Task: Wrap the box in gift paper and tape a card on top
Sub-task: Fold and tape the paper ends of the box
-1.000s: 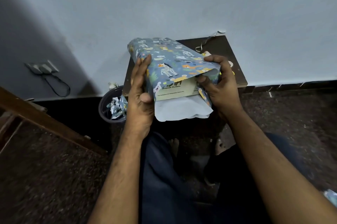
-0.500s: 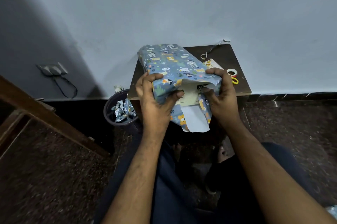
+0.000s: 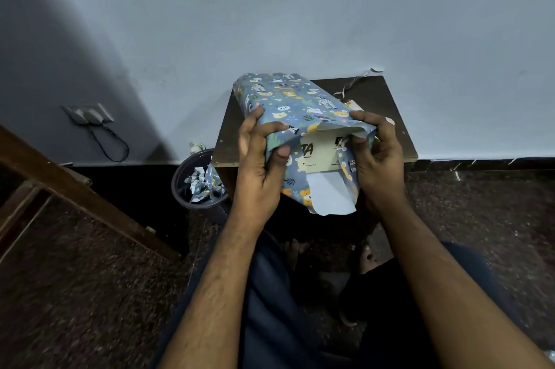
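Note:
A box [image 3: 319, 155] lies on the small dark table [image 3: 387, 98], covered in blue gift paper [image 3: 288, 98] printed with animals. Its near end is uncovered and shows a pale face with black print. My left hand [image 3: 258, 158] grips the left side flap and folds it over that end, thumb on the paper. On the other side, my right hand [image 3: 375, 155] pinches the right flap inward. A white-backed bottom flap [image 3: 330, 194] hangs below the box. A card [image 3: 353, 104] peeks out behind the box, mostly hidden.
A dark bin [image 3: 186, 185] holding crumpled paper scraps stands left of the table. A ribbon strip [image 3: 354, 83] lies at the table's back against the wall. A wall socket with a cable [image 3: 90, 115] is at left. A wooden frame [image 3: 75, 188] crosses lower left.
My left hand went from lying flat along the box's side to gripping the left flap and folding it over the end. The right hand folded its flap inward. The view shifted slightly.

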Action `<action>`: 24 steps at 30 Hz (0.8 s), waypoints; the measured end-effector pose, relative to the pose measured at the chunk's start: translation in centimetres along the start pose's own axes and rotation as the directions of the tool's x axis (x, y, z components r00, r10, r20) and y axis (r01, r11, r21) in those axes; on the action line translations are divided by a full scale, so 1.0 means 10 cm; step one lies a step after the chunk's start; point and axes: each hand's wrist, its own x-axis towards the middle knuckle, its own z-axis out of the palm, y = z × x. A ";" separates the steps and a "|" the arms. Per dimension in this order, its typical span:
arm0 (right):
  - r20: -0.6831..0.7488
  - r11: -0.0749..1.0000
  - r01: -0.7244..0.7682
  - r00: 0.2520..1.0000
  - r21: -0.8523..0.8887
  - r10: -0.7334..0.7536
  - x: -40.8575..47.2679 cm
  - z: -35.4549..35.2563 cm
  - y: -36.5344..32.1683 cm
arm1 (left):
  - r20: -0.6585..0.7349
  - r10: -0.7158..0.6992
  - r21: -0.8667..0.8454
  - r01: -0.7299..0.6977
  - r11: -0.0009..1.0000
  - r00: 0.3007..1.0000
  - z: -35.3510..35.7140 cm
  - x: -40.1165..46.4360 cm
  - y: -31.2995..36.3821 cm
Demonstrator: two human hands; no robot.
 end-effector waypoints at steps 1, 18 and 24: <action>0.033 0.999 -0.017 0.999 0.029 0.016 0.01 -0.01 0.02 | 0.002 -0.019 -0.024 0.019 1.000 1.000 -0.05 0.01 -0.04; 0.272 0.961 -0.122 0.961 0.249 0.051 0.08 -0.15 -0.04 | 0.121 -0.181 -0.211 0.203 0.956 0.976 -0.44 -0.03 -0.16; 0.287 0.965 -0.121 0.957 0.232 0.051 0.05 -0.13 -0.02 | -0.090 -0.098 -0.110 0.088 0.990 0.991 -0.25 -0.08 -0.20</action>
